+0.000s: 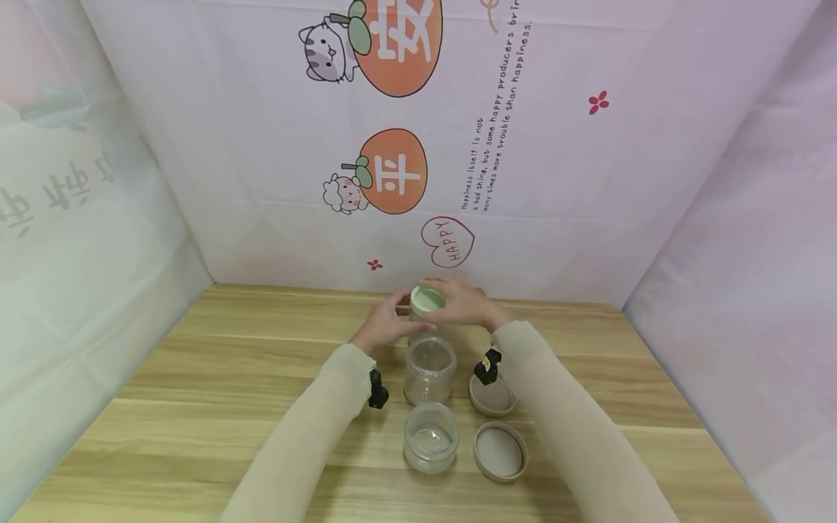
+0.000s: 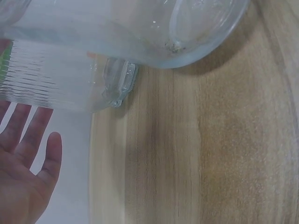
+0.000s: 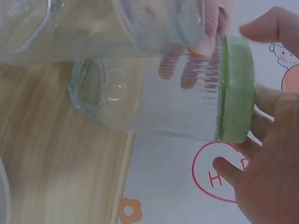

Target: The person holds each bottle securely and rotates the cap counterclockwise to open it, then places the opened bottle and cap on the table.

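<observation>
At the back of the table stands a ribbed clear glass jar with a green lid on its mouth. My left hand holds this jar from the left, and its fingers show through the glass in the right wrist view. Around the lid's edge are the thumb and fingers of my right hand, with the little finger sticking out. Just in front stands a lidless glass jar, and nearer still a shorter lidless glass jar.
To the right of the lidless jars, two round beige lids lie on the wooden table, below my right forearm. A printed white cloth hangs right behind the table, with more cloth at both sides.
</observation>
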Demonstrator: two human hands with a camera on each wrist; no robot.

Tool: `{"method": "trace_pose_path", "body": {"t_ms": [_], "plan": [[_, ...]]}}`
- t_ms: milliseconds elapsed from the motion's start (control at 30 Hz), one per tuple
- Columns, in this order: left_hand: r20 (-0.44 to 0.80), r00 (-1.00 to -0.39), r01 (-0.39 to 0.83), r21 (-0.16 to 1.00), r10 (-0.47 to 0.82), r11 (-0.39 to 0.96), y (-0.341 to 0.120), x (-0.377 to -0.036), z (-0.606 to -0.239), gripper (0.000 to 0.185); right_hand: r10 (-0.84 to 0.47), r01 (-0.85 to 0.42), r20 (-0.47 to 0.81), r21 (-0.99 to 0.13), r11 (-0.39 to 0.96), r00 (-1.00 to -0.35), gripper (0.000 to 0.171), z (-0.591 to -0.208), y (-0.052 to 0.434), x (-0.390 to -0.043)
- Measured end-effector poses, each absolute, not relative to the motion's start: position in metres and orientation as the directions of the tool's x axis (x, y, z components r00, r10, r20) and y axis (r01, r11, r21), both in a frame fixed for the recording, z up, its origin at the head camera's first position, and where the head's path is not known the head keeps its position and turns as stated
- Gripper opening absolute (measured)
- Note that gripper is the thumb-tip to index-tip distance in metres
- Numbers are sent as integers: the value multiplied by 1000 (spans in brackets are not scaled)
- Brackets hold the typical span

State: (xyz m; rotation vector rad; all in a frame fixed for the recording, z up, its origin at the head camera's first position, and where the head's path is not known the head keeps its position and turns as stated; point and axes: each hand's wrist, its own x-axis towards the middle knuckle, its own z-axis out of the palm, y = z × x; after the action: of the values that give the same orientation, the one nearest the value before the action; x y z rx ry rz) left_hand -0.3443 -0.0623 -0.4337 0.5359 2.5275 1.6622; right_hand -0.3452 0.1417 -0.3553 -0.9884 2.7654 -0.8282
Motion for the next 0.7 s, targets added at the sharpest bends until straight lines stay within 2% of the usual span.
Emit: {"method": "trace_pose_path", "body": {"t_ms": [133, 333, 700], "plan": [[122, -936, 246, 898, 331, 365, -62, -343, -433, 92, -561, -531, 121, -530, 661, -819, 83, -356, 138, -340], [105, -940, 228, 901, 325, 369, -63, -342, -431, 93, -509, -532, 182, -442, 722, -841, 86, -353, 132, -335], [114, -942, 229, 906, 314, 357, -62, -342, -432, 80, -379, -453, 272, -306, 838, -885, 88, -356, 129, -329]]}}
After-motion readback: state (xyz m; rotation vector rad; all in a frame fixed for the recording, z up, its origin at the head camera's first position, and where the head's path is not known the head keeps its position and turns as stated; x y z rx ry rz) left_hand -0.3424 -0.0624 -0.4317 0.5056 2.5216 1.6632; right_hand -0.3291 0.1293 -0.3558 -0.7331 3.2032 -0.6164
